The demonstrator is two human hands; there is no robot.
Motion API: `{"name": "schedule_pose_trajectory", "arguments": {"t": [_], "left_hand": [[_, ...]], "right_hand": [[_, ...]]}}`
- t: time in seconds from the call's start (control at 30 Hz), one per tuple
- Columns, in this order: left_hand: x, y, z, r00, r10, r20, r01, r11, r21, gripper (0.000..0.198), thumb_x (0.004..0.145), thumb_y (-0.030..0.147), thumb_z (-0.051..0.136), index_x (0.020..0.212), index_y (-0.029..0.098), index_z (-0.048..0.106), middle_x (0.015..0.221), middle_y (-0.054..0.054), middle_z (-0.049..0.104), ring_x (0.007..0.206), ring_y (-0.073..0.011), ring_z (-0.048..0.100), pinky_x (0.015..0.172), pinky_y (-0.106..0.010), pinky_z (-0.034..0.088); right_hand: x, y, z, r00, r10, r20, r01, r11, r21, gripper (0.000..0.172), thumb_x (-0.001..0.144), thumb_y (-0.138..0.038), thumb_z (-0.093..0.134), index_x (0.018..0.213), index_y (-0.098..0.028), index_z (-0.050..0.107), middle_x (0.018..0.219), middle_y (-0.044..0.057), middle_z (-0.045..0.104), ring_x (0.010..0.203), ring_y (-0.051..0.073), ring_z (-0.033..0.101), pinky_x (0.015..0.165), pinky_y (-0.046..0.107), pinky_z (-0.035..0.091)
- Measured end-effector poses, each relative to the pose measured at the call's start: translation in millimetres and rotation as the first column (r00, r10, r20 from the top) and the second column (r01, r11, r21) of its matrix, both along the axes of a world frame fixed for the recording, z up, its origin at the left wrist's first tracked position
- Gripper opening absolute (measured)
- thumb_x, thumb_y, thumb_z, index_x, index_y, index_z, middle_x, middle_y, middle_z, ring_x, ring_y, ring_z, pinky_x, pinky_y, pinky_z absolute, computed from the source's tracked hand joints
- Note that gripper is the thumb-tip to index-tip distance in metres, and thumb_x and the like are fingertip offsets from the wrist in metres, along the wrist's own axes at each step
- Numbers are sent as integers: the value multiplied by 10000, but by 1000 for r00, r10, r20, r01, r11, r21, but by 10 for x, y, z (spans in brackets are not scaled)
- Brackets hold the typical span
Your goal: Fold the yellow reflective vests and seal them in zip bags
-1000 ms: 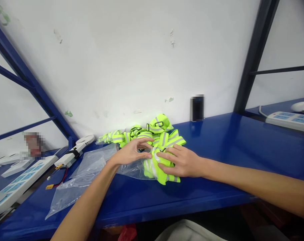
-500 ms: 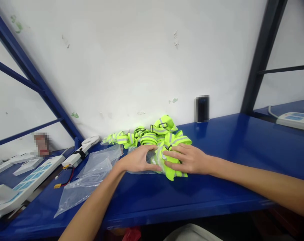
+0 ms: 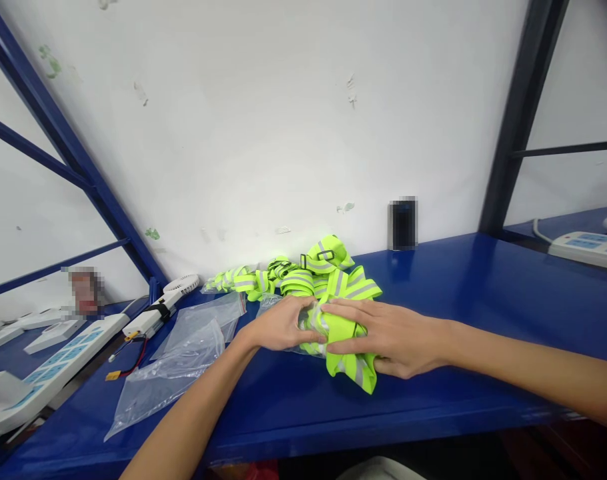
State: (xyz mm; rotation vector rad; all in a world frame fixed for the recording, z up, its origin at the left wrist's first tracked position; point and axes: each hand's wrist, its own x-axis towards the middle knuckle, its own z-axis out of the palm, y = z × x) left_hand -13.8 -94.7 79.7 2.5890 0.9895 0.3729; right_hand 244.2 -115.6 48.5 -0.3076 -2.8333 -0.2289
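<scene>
My left hand [image 3: 286,323] grips a clear plastic bag [image 3: 269,304] at its opening, thumb and fingers curved around the mouth. Part of a yellow-green reflective strap [image 3: 351,367] is inside that mouth, and the rest hangs out onto the table. My right hand [image 3: 401,337] is closed on this strap from the right, its fingertips near the left thumb. Behind the hands lies a heap of similar straps [image 3: 296,281] with grey stripes and black buckles, reaching to the wall.
Flat clear bags [image 3: 171,370] lie left of my hands on the blue table [image 3: 463,287]. Beyond them are a white fan [image 3: 181,283], a wired connector [image 3: 113,376] and a power strip [image 3: 58,367]. A dark blurred object [image 3: 403,225] stands by the wall.
My right hand has shifted slightly right and nearer, its fingers more wrapped round the strap. The strap's loose end hangs lower. The view has tilted a little.
</scene>
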Motion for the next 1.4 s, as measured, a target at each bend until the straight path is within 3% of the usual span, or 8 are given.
{"name": "schedule_pose_trajectory", "arguments": {"t": [0.17,0.33,0.5,0.77,0.9,1.0,1.2,1.4], "left_hand": [[23,-7,-16,995,-1,103,10,996,-85,354,746,458,720,870,159,577,778,27,513,693,-127,426,623,-244,319],[24,22,-67,969,79,235,-42,986,-159,384,726,488,729,749,163,526,705,43,426,656,-112,374,601,-240,299],[20,40,-101,921,87,380,44,945,-323,384,718,467,745,852,141,593,758,12,531,700,-130,473,652,-250,386],[24,12,-20,813,114,571,33,970,-240,379,727,408,765,953,136,626,910,-52,639,846,-187,590,774,-294,469],[-50,36,58,753,144,642,-38,984,-176,395,746,395,752,1027,146,630,1014,-86,682,943,-232,624,835,-329,490],[-93,36,96,743,137,655,-106,991,-87,388,755,411,735,1023,148,640,1026,-89,694,946,-239,632,815,-321,495],[-77,-54,94,806,118,581,-320,911,260,268,751,332,711,939,164,619,860,-31,679,769,-167,605,719,-268,462],[-46,-98,3,821,-8,570,-388,724,570,354,729,267,696,1052,199,567,939,-42,692,819,-178,639,751,-282,480]], "right_hand": [[-7,15,-3,992,-75,-99,56,981,-185,727,662,-113,753,1328,-330,555,1629,49,26,1479,371,67,1147,554,221],[-41,2,47,968,-123,-220,32,927,-374,587,651,-136,745,1212,-253,620,1614,88,68,1446,344,232,1111,474,321],[-69,-65,108,955,-91,-282,-32,915,-402,756,540,-454,871,1204,-221,593,1595,140,101,1426,395,231,1095,532,315],[-225,-105,376,871,-178,-458,23,946,-325,85,728,-208,717,762,-194,640,1530,72,280,1415,342,266,1118,535,283],[-263,63,475,810,-239,-536,49,937,-345,679,717,-200,680,1348,-298,451,1598,76,96,1468,352,122,1118,575,273],[-299,195,552,799,-322,-507,53,878,-476,1088,697,-262,716,1531,-325,20,1605,108,77,1470,358,121,1121,585,270],[-385,297,494,708,-567,-421,-79,529,-845,1280,615,-240,814,1538,-229,-73,1511,186,333,1321,322,444,1042,490,440],[-359,300,495,739,-547,-393,-164,419,-893,691,706,-269,774,1343,-234,510,1121,84,678,965,262,665,817,432,588]]}}
